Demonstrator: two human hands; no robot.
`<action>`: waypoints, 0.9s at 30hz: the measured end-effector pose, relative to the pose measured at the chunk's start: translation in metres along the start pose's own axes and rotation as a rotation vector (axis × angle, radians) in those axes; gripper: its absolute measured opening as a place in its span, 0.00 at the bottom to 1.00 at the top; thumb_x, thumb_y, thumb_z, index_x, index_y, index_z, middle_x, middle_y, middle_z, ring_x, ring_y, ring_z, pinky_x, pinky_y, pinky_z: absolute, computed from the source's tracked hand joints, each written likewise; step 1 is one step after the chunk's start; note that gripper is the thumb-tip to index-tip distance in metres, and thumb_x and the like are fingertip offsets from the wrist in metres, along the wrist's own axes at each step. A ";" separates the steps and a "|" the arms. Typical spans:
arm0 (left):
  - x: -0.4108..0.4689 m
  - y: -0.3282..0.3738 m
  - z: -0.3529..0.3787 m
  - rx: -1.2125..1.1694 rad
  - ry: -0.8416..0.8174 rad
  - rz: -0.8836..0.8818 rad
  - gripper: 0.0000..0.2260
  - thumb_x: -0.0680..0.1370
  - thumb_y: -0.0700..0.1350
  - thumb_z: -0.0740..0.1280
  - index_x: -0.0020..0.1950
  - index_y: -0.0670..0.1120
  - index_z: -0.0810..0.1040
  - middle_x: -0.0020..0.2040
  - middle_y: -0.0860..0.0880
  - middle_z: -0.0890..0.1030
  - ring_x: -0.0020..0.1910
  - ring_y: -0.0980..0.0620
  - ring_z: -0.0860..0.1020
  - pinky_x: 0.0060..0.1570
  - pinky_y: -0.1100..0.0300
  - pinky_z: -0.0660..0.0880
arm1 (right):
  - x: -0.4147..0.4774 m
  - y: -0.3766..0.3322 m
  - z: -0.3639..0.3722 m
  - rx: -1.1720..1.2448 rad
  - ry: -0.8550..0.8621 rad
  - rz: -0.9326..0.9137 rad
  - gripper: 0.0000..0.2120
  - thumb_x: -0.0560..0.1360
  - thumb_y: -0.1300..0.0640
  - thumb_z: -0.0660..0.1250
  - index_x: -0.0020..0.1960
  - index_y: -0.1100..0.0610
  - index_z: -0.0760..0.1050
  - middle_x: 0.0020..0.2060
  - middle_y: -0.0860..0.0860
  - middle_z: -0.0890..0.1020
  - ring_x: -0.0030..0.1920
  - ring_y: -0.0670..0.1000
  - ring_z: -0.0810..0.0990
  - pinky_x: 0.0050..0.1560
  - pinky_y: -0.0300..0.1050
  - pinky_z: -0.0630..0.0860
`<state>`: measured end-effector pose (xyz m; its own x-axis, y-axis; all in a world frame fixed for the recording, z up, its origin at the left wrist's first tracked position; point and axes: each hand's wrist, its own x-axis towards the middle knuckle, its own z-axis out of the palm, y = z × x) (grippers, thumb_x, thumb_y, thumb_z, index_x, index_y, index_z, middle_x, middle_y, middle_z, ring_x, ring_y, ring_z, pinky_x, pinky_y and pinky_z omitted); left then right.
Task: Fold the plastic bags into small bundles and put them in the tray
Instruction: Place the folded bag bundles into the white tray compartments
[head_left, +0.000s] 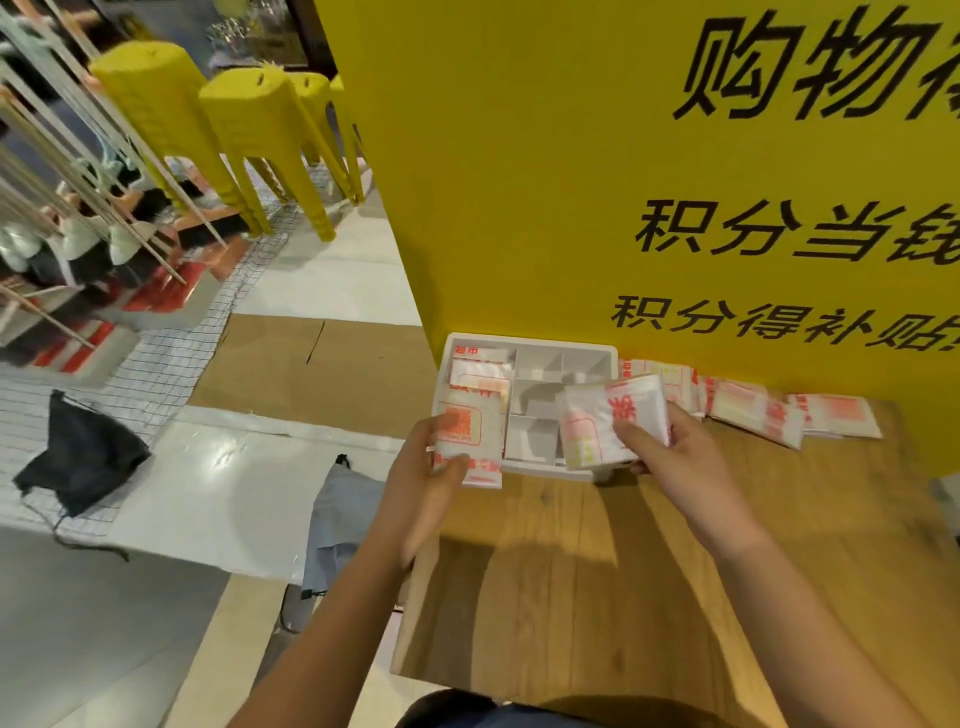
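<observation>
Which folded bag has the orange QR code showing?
The QR bag in the left hand, at the tray's front-left corner; the right hand holds a red-character bag instead.

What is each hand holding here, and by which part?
The left hand pinches a folded bag by its left edge, at the tray's front-left corner. The right hand pinches a second folded bag by its right edge.
</observation>
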<state>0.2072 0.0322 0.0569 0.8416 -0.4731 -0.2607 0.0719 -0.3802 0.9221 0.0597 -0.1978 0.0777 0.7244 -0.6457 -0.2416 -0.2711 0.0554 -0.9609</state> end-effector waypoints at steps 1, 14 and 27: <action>0.005 -0.001 -0.001 0.050 -0.007 0.022 0.19 0.79 0.41 0.69 0.65 0.58 0.72 0.66 0.53 0.77 0.59 0.57 0.79 0.46 0.70 0.78 | 0.000 -0.002 0.006 0.005 -0.014 0.003 0.11 0.79 0.56 0.69 0.60 0.46 0.79 0.50 0.42 0.86 0.48 0.42 0.84 0.45 0.41 0.78; 0.065 -0.019 -0.014 0.874 -0.134 0.461 0.35 0.76 0.45 0.74 0.79 0.44 0.61 0.81 0.45 0.52 0.78 0.46 0.54 0.75 0.52 0.58 | 0.007 -0.014 0.047 -0.070 -0.089 -0.005 0.10 0.79 0.56 0.69 0.60 0.50 0.78 0.48 0.45 0.85 0.45 0.40 0.84 0.37 0.31 0.77; 0.095 -0.020 -0.022 0.916 -0.096 0.584 0.31 0.69 0.52 0.78 0.69 0.48 0.75 0.73 0.45 0.67 0.74 0.45 0.58 0.72 0.47 0.59 | 0.058 -0.037 0.098 -0.557 -0.171 -0.350 0.09 0.80 0.52 0.66 0.60 0.46 0.77 0.47 0.45 0.82 0.46 0.46 0.79 0.43 0.46 0.75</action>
<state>0.2972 0.0124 0.0203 0.5683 -0.8178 0.0906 -0.7848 -0.5058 0.3582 0.1740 -0.1625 0.0857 0.9066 -0.4219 0.0088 -0.2553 -0.5650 -0.7846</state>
